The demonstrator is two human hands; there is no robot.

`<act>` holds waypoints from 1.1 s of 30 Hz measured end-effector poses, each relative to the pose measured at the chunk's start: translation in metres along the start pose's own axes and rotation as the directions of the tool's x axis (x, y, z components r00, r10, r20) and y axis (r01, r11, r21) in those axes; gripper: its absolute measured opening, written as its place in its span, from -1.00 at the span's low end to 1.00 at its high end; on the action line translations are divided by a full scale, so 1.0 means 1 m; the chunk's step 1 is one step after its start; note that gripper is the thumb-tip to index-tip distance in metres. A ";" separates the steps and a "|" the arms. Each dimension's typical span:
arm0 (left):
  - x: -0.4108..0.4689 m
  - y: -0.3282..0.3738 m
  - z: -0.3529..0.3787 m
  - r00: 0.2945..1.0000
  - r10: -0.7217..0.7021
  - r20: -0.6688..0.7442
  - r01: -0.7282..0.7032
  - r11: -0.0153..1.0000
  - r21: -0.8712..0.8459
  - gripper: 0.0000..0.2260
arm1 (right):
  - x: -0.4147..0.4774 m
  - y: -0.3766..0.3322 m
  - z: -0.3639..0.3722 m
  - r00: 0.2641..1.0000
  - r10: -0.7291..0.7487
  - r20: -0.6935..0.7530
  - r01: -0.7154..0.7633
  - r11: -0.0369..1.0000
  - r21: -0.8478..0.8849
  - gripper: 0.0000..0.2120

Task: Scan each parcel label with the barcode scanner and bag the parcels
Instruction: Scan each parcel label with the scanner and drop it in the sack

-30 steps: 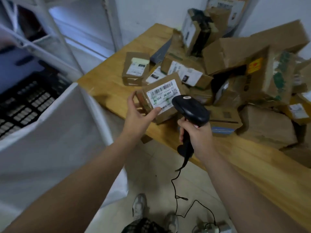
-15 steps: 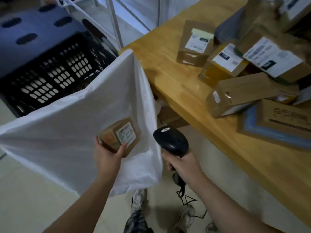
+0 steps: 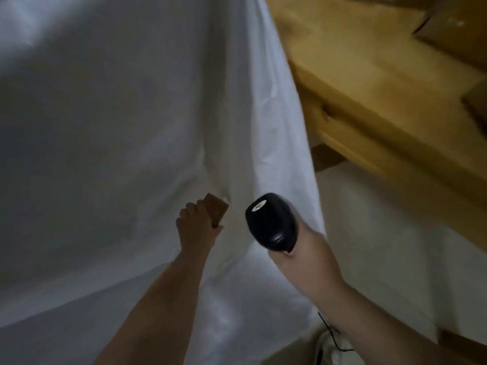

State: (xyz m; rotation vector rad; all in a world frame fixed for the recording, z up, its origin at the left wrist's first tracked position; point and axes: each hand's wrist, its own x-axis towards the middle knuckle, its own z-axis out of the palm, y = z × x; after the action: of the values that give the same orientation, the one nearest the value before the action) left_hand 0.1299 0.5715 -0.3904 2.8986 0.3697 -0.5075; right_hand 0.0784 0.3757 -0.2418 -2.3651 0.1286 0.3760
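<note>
A large white bag (image 3: 118, 127) fills the left and middle of the head view. My left hand (image 3: 196, 227) grips a small brown cardboard parcel (image 3: 216, 209) down inside the bag's mouth, with only one corner of the parcel showing. Just to the right, my right hand (image 3: 308, 248) holds the black barcode scanner (image 3: 272, 222), head up, in front of the bag's right fold. The fingers of that hand are hidden behind the scanner.
The wooden table (image 3: 382, 83) runs along the upper right, blurred, with cardboard boxes (image 3: 453, 30) at its far corner. Pale floor (image 3: 382, 246) lies below the table edge. The scanner's black cable (image 3: 334, 335) hangs by my shoe (image 3: 329, 351).
My view has swung down and left from the table onto the bag. My left hand has carried the parcel lower into the bag, and the right hand with the scanner has followed alongside.
</note>
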 end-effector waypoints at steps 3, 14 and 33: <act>0.026 0.003 0.026 1.000 -0.022 0.003 0.022 0.997 -0.069 -0.16 | 0.014 0.018 0.002 0.998 -0.049 -0.035 0.048 0.998 -0.037 -0.27; 0.002 0.031 -0.057 0.998 -0.029 -0.047 0.012 0.939 -0.343 -0.52 | 0.009 0.011 0.005 0.997 -0.032 -0.065 0.029 0.999 -0.037 -0.34; -0.159 0.241 -0.285 0.707 0.631 -0.319 -0.707 0.617 -0.347 -0.39 | -0.117 0.010 -0.236 0.758 0.389 -0.524 -0.266 0.917 0.295 -0.69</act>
State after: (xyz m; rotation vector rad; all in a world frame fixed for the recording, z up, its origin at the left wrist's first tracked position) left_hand 0.1383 0.3689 -0.0394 2.3576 -0.5338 -0.0281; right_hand 0.0194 0.2061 -0.0486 -2.1702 0.8434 -0.2065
